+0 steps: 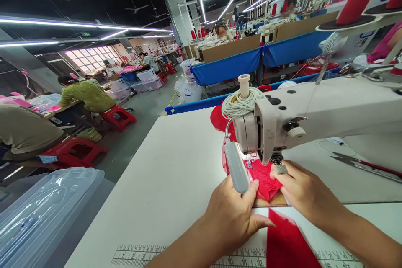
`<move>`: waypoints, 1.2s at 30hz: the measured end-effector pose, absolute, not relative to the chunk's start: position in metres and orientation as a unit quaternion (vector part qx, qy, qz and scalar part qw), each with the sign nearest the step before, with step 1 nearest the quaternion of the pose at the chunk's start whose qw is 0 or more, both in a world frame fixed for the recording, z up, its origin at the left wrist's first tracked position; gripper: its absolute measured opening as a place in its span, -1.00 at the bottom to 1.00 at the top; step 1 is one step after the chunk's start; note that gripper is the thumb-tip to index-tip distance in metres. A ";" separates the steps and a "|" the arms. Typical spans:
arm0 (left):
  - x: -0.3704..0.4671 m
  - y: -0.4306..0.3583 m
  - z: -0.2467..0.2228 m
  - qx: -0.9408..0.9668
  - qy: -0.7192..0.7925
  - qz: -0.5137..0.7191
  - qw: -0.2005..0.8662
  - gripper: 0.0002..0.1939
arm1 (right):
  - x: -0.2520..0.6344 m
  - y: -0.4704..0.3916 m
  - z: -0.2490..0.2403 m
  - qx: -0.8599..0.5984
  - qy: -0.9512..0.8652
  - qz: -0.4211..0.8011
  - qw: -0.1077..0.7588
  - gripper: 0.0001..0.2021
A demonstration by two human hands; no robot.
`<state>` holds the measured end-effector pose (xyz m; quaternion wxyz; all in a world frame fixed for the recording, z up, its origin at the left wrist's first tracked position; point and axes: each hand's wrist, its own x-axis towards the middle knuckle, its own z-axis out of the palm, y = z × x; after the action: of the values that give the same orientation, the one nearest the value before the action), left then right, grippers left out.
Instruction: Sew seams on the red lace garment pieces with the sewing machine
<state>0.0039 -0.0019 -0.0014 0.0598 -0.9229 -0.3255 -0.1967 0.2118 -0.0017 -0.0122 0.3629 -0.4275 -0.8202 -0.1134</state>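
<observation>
Nearest me, the white table (147, 167) runs under the sewing machine (326, 106). Below the machine's head, my left hand (230, 209) rests unclenched on red fabric (264, 178); my right hand (304, 188) touches it beneath the machine's arm, pinching or not, I cannot tell. I'd keep the cloth flat, hands clear of the presser foot (250, 165).

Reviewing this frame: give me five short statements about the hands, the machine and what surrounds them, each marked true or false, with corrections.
1. The left hand touches the red fabric at the sewing machine. True.
2. The right hand holds the scissors. False: they lie on the table, and that hand is at the fabric.
3. A pale cord is coiled on top of the machine. True.
4. The foreground clear plastic box stands right of the table. False: it is on the left.
5. A ruler scale runs along the table's near side. True.
</observation>
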 end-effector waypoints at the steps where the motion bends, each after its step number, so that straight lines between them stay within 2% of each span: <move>1: 0.004 -0.001 -0.001 -0.923 -0.328 -0.196 0.055 -0.13 | 0.212 -0.001 -0.012 -0.426 -0.821 -0.112 0.363 -0.72; 19: 0.004 -0.002 -0.008 -0.932 -0.306 -0.164 0.104 -0.07 | 0.218 0.002 -0.017 -0.397 -0.843 -0.105 0.348 -0.70; 33: 0.001 0.000 -0.016 -0.924 -0.315 -0.169 0.135 -0.10 | 0.219 0.006 -0.022 -0.413 -0.832 -0.115 0.353 -0.71; 36: 0.002 0.001 -0.015 -0.921 -0.310 -0.183 0.149 -0.17 | 0.220 0.007 -0.025 -0.419 -0.831 -0.129 0.343 -0.73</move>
<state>0.0018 0.0008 -0.0148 0.1490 -0.9210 -0.3098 -0.1832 0.2198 0.0066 -0.0249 0.3430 -0.4187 -0.8310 -0.1286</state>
